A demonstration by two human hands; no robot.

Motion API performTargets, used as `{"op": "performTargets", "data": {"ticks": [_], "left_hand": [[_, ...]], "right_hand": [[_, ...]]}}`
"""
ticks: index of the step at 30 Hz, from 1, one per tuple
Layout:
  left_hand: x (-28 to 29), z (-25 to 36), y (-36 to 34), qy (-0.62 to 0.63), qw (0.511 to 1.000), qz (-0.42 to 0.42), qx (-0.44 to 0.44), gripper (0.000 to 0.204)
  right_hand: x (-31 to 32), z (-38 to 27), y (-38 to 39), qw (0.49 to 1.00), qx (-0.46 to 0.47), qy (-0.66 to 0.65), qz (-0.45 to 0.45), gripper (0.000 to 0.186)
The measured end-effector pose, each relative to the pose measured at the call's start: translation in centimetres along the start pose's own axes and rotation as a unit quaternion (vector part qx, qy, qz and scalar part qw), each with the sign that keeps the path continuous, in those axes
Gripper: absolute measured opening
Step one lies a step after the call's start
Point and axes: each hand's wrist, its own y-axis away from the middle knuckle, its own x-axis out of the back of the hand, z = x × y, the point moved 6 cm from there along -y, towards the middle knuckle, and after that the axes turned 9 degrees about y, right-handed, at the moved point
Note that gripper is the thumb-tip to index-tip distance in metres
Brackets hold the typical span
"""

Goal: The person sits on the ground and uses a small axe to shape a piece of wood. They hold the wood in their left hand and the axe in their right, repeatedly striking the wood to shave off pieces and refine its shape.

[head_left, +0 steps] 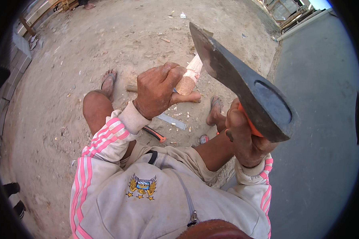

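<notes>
My left hand (pixel 157 85) is closed round a short piece of wood (pixel 192 71), with one finger stretched out along its near end. Bark still covers that near end, while the part beyond is pale and freshly cut. In my right hand (pixel 245 137) is an axe, gripped by its orange handle (pixel 249 119) close under the head. The large dark axe head (pixel 243 75) is raised, its blade end pointing up and left beside the wood. It hides the wood's far end; I cannot tell whether they touch.
A tool with a black and orange handle (pixel 154 133) and a flat grey metal strip (pixel 171 121) lie on the sandy ground between my feet, among wood chips. A grey wall (pixel 319 119) stands close on the right. Grey blocks (pixel 14 75) are stacked at the left.
</notes>
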Motion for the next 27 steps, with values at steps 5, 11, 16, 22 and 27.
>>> {"op": "performTargets", "data": {"ticks": [5,11,16,22,27], "left_hand": [[-0.1,0.1,-0.2,-0.012,1.000,-0.002,-0.013,0.061],[-0.3,0.3,0.4,-0.006,1.000,0.013,-0.012,0.062],[-0.1,0.4,0.3,0.006,1.000,0.005,-0.007,0.062],[-0.1,0.3,0.7,-0.022,1.000,-0.003,-0.004,0.060],[-0.3,0.7,0.5,-0.006,1.000,-0.001,-0.008,0.060]], "right_hand": [[-1.4,1.8,0.7,0.999,0.027,0.033,-0.017,0.035],[0.1,1.0,0.8,0.997,0.045,0.035,0.045,0.041],[-1.3,2.4,1.5,0.998,-0.059,-0.036,0.000,0.040],[-0.9,-0.6,0.2,0.995,0.059,0.086,-0.007,0.029],[-1.6,1.1,1.0,0.999,0.002,0.048,0.006,0.021]]}}
